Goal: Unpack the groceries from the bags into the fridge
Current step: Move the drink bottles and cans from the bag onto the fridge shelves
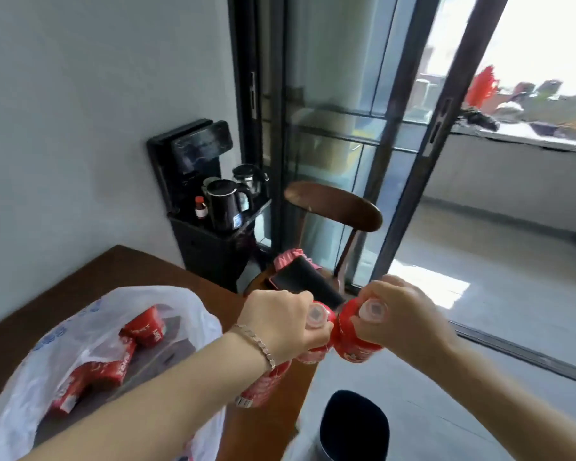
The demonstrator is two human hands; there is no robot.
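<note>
Over the right edge of the table (pixel 120 271), both hands hold red bottles side by side, the two bottles touching at the shoulders. The left hand (pixel 280 324) has its fingers curled round the neck of a red bottle (pixel 313 352), thumb and fingertips pinching just below its pale cap, which faces up at the camera. The right hand (pixel 403 317) wraps the neck of a second red bottle (pixel 350 346) in the same way, fingers closed behind the cap and thumb in front. A third red bottle (pixel 263 387) shows under the left wrist; how it is held is hidden by the arm.

Both forearms reach forward from the lower corners and converge, with the backs of the hands turned up. The left wrist carries a thin bracelet (pixel 256 344).

On the table, toward its near left corner, a white plastic bag (pixel 187 307) lies open with more red packages (pixel 143 326) inside. Beyond the table's far edge stands a wooden chair (pixel 333 204) with a dark flat object (pixel 306 281) on its seat. A black water dispenser (pixel 193 154) holding a kettle (pixel 223 207) stands against the wall, next to a sliding glass door (pixel 340 128). The view is motion-blurred.
</note>
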